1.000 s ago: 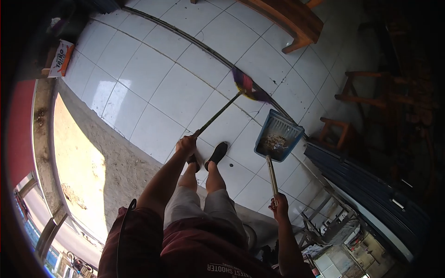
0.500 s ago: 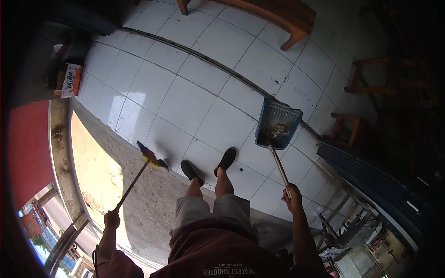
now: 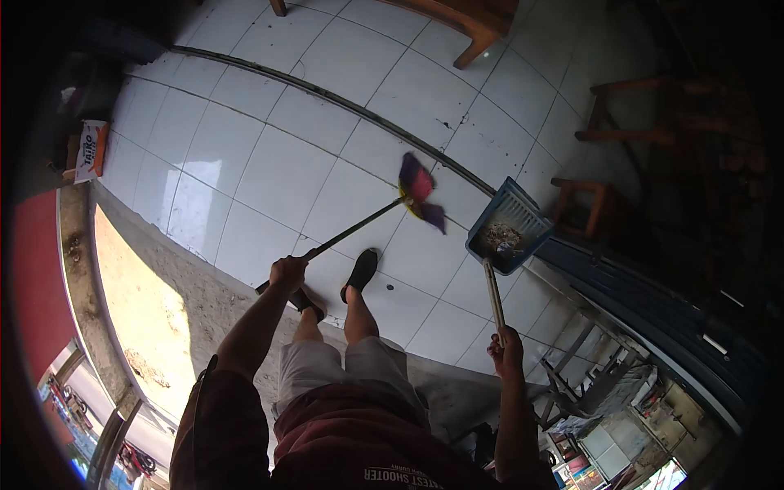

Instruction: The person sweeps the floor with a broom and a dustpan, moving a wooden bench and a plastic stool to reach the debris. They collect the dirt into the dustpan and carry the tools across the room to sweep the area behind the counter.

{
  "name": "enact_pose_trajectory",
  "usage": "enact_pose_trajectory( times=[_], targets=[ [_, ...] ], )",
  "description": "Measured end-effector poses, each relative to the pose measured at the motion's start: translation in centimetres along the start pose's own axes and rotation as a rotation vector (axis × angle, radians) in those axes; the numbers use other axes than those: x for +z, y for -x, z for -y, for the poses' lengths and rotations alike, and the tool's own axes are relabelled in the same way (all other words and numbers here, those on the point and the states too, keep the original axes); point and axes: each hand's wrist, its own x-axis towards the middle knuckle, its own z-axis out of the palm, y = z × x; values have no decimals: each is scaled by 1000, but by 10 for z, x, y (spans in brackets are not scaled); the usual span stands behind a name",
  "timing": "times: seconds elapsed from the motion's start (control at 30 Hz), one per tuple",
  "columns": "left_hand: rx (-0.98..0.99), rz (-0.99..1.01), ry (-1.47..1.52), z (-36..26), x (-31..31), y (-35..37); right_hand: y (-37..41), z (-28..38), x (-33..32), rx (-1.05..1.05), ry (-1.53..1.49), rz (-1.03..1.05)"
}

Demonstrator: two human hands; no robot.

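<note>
Far to the left of the blue dustpan point(image 3: 518, 208), a red panel point(image 3: 37, 269) stands at the edge of the view, with a white and orange box point(image 3: 91, 151) beyond it. Nearer the dustpan, yet well to its left, a sunlit patch point(image 3: 139, 286) lies on rough concrete ground, which meets the white tiled floor point(image 3: 269, 155).

Left of the dustpan and closer to the body, the left hand point(image 3: 287, 273) is closed around the handle of a broom point(image 3: 355, 228), a short end of it sticking out past the fist. Two dark shoes point(image 3: 363, 269) stand on the dustpan's near left side. The broom's purple and pink head point(image 3: 416, 181) is just left of the dustpan and apart from it; it is blurred, so contact with the tiles cannot be told.

The dustpan itself sits near a dark floor track point(image 3: 367, 118) and holds loose debris point(image 3: 502, 238) toward its handle end. Straight below it, the right hand point(image 3: 506, 351) has its fingers wrapped around the dustpan's pale handle point(image 3: 494, 296). To the dustpan's right are a small wooden stool point(image 3: 584, 188) and, nearer the body, a dark blue shutter point(image 3: 653, 302).
</note>
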Motion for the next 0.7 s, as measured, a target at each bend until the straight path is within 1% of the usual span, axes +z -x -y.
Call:
enact_pose_trajectory(
  times=[0.03,0.07,0.13,0.17,0.2,0.27,0.33,0.37,0.4,0.5,0.53,0.57,0.6,0.63,0.67,0.7],
  targets=[
    [-16,-27,-23,25,-13,25,4,3,4,-8,11,-6],
    [-82,78,-62,73,4,44,1,4,3,-3,7,1],
    [-258,196,-165,127,-26,111,-7,4,1,7,28,10],
    [-296,225,-174,166,-21,141,-14,4,0,15,18,40],
    [-386,275,-142,170,-53,171,-17,5,5,23,37,49],
    [-358,163,-228,216,-42,221,-27,3,17,18,71,81],
    [-377,148,-133,206,-58,243,-30,4,33,24,23,109],
    [-358,119,-52,189,-67,242,-31,6,41,34,12,131],
    [-369,120,23,175,-63,232,-32,7,48,36,8,127],
    [-232,156,60,115,-58,164,-23,17,65,28,19,173],
    [-168,124,136,94,-50,138,-19,22,66,19,23,158],
    [-149,117,138,79,-30,105,-16,26,69,2,47,165],
    [-101,33,157,57,-10,74,-11,29,73,-13,72,175],
    [38,9,100,26,-7,45,-7,35,75,-20,109,158],
    [83,-33,31,3,17,15,-5,38,73,-53,111,177],
    [63,-6,59,-14,17,-3,-2,39,75,-73,120,169]
  ],
)
